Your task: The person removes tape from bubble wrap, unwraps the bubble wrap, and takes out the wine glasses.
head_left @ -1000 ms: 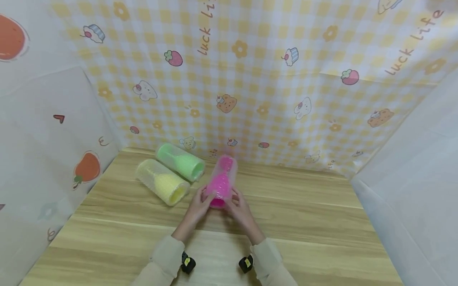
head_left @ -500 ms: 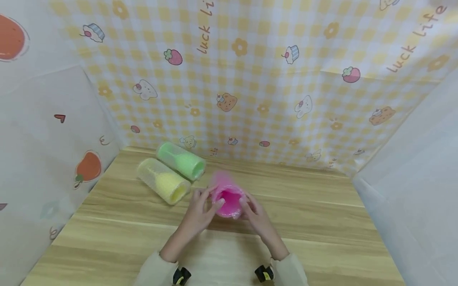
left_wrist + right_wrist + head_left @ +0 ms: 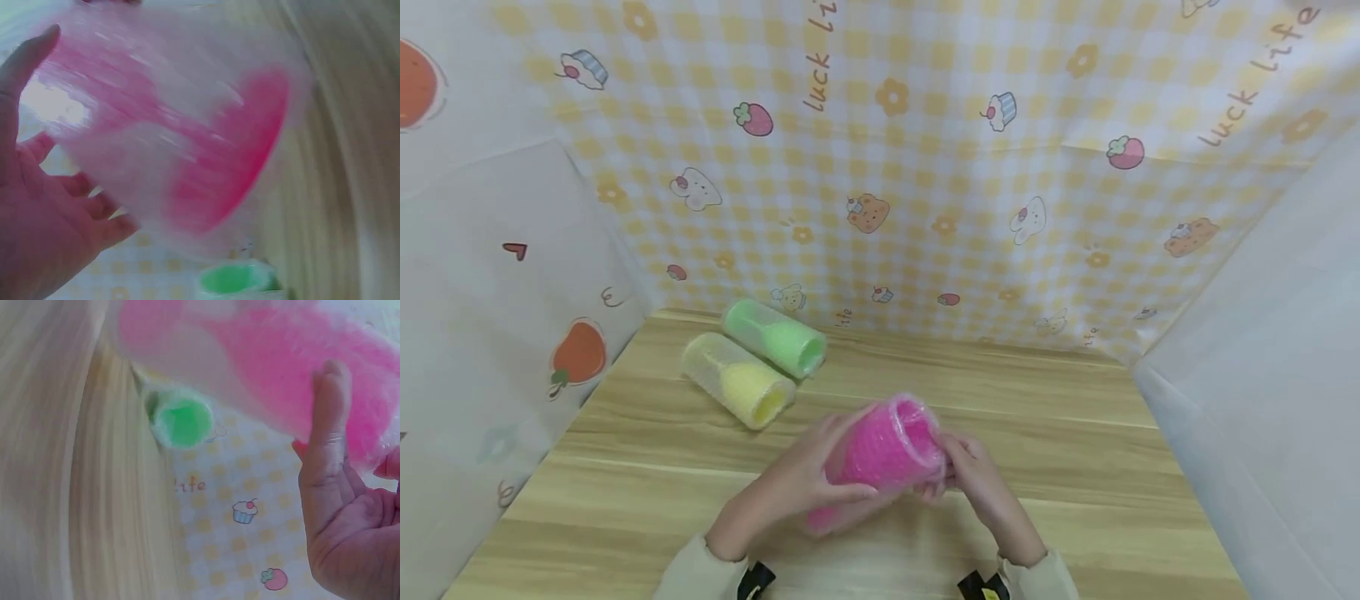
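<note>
A pink goblet (image 3: 883,450), rolled in clear bubble wrap, is held tilted above the table, its open mouth up and to the right in the head view. My left hand (image 3: 797,477) grips the wrapped goblet round its side, thumb below and fingers above. At the mouth end, my right hand (image 3: 985,487) pinches the edge of the wrap. The left wrist view shows the goblet's stem and round foot (image 3: 237,150) through the plastic, blurred. In the right wrist view the right thumb (image 3: 331,406) lies over the pink bowl.
Two more bubble-wrapped goblets, one yellow (image 3: 741,382) and one green (image 3: 778,340), lie side by side at the back left of the wooden table (image 3: 1037,417). A checked cloth (image 3: 910,167) hangs behind, and white sheets (image 3: 1262,375) enclose the sides.
The pink goblet came off the table toward the person and turned, its mouth swinging up and right. My left hand shifted along its side; my right went to the rim. The other goblets stayed put.
</note>
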### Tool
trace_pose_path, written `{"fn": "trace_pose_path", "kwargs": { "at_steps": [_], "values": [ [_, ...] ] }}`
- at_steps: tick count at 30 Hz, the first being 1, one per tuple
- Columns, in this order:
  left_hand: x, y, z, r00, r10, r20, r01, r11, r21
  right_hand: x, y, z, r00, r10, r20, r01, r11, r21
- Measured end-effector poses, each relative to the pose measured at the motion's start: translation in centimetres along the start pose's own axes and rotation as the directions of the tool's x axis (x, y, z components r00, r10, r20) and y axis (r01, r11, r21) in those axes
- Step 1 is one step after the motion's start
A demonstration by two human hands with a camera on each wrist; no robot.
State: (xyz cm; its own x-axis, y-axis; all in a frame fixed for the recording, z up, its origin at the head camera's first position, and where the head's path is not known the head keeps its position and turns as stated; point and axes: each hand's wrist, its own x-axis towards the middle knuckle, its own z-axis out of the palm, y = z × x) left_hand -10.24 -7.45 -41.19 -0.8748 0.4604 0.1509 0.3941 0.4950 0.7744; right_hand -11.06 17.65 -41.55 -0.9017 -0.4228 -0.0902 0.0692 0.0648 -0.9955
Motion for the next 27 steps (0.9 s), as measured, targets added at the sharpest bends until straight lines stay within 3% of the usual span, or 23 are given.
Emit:
{"fn": "trace_pose_path", "kwargs": {
  "at_steps": [3, 7, 10, 14, 18, 20, 22, 23, 27],
  "values": [
    [-0.2, -0.7, 1.3, 0.998, -0.033, 0.061, 0.044, 0.981, -0.188, -0.1, 0.1, 0.1, 1.000, 0.030, -0.009, -0.030, 0.999, 0.015],
    [-0.8, -1.4, 2.9, 0.990, -0.102, 0.101, 0.136, 0.895, -0.426, -0.2, 0.6, 0.4, 0.995, 0.054, -0.090, -0.056, 0.998, -0.028],
    [-1.3, -1.6, 3.7, 0.973, -0.162, 0.165, 0.229, 0.772, -0.593, -0.5, 1.3, 0.6, 0.997, 0.007, -0.073, -0.008, 1.000, -0.014],
    [-1.7, -1.8, 4.4, 0.940, -0.220, 0.260, 0.341, 0.602, -0.722, -1.0, 2.6, 1.2, 1.000, 0.009, -0.011, -0.008, 0.996, 0.092],
    [-1.9, -2.3, 5.1, 0.912, -0.263, 0.314, 0.408, 0.521, -0.750, -1.2, 3.8, 1.9, 0.994, 0.102, -0.025, -0.098, 0.985, 0.139],
    [-2.0, -2.7, 5.5, 0.901, -0.282, 0.330, 0.431, 0.493, -0.756, -1.2, 4.2, 2.2, 0.989, 0.138, -0.052, -0.130, 0.981, 0.143],
    [-2.0, -3.1, 5.9, 0.893, -0.304, 0.332, 0.445, 0.484, -0.754, -1.3, 4.7, 2.4, 0.983, 0.170, -0.071, -0.158, 0.975, 0.154],
    [-2.0, -3.2, 6.0, 0.892, -0.315, 0.325, 0.446, 0.489, -0.750, -1.3, 4.9, 2.5, 0.981, 0.182, -0.074, -0.168, 0.972, 0.164],
    [-1.9, -3.5, 6.9, 0.882, -0.396, 0.254, 0.452, 0.566, -0.689, -1.3, 6.0, 2.7, 0.979, 0.194, -0.067, -0.180, 0.968, 0.176]
  ]
}}
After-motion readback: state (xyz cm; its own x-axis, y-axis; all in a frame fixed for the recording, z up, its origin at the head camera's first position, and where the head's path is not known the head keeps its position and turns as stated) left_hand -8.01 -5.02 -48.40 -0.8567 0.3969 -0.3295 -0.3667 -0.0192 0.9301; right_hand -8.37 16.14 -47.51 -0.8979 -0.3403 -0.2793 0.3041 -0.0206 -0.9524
